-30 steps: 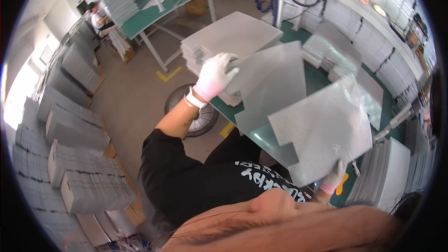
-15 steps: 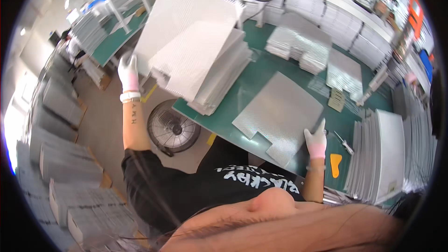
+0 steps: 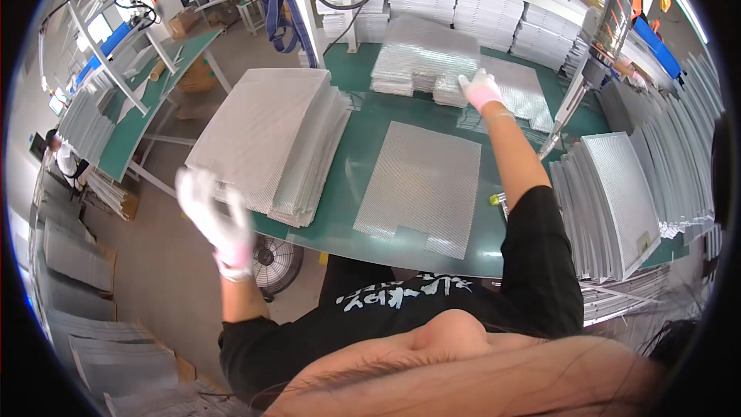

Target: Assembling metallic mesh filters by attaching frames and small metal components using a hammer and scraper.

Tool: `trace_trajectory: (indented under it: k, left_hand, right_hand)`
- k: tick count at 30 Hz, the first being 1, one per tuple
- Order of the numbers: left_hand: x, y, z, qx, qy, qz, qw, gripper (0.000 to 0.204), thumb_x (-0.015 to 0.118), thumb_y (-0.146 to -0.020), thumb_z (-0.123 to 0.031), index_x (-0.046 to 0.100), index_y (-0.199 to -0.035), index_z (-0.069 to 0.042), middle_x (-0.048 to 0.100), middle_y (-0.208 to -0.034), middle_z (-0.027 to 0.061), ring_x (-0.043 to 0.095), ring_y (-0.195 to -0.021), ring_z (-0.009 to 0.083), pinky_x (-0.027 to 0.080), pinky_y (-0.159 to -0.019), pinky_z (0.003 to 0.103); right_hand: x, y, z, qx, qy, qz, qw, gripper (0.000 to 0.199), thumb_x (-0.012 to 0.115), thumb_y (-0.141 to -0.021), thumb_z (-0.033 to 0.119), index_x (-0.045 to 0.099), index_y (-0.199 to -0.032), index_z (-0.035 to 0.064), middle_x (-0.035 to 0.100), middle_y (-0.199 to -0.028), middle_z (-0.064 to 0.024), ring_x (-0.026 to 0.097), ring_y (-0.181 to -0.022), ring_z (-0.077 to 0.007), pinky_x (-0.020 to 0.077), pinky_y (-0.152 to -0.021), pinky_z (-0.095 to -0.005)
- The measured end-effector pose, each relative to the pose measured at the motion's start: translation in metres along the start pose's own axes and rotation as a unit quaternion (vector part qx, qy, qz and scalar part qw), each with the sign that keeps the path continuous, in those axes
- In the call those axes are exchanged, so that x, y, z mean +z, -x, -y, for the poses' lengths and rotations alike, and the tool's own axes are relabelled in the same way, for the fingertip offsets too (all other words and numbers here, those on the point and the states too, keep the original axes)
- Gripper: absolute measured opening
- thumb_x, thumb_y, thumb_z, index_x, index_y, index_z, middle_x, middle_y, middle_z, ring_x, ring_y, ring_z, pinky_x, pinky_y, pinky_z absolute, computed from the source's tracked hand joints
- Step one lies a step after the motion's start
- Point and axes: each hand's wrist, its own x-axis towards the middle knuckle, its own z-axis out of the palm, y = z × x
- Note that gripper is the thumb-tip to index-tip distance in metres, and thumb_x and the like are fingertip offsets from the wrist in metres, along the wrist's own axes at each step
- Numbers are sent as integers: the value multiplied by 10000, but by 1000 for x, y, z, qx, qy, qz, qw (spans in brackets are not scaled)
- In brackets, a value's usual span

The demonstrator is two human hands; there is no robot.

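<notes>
The right hand is reaching far across the green worktop on a straight arm, fingers lying on the far stack of mesh sheets; whether it is gripping one I cannot tell. The left hand is hovering blurred, fingers spread and holding nothing, just beside the near edge of the left stack of mesh sheets. A single mesh sheet is lying flat between them.

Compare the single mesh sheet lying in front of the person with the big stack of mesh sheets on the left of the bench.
The single mesh sheet lies flat and alone on the green bench; the stack is many layers thick, its edges fanned. The sheet shows a notch in its near edge; none shows on the stack. The stack overhangs the bench's left edge; the sheet lies within it. Both are silver perforated mesh, untouched by either hand.
</notes>
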Motion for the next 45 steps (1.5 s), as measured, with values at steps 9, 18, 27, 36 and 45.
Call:
trace_trajectory:
  k: [9,18,27,36,45]
  left_hand:
    - [80,110,-119,0,338,429,838,519,715,-769,-236,560,-1234,-69,480,-1344,176,373,-1310,427,290,-1091,515]
    - [136,157,-112,47,256,494,830,559,643,-828,-388,543,-1263,-52,478,-1361,154,360,-1330,383,248,-1126,515]
    - [120,157,-135,19,236,516,823,581,648,-821,-417,544,-1258,-49,441,-1384,170,344,-1337,390,221,-1137,524]
    - [226,28,-135,-95,360,211,904,392,666,-858,-203,588,-1196,-21,590,-1245,181,485,-1259,363,366,-1076,429]
    - [191,105,-131,94,281,634,714,808,679,-779,-501,424,-1425,-89,355,-1494,182,264,-1402,411,219,-1160,475]
  right_hand:
    - [30,-37,0,151,-166,48,973,600,721,-747,268,550,-1229,-46,543,-1295,-237,574,-1164,-384,493,-972,-408]
    - [26,-35,17,243,-173,18,954,533,796,-692,237,635,-1150,17,601,-1242,-213,616,-1125,-331,512,-944,-391]
    - [-4,-117,1,181,-201,42,962,513,781,-708,363,692,-1097,40,665,-1184,-145,636,-1092,-330,490,-959,-386]
    - [-44,-47,31,4,-217,7,976,644,750,-742,174,521,-1320,6,661,-1096,-233,643,-1020,-328,491,-896,-362]
    - [-74,-55,4,-103,-738,-6,666,694,540,-850,-21,372,-1469,246,519,-1293,-161,594,-969,-231,525,-798,-369]
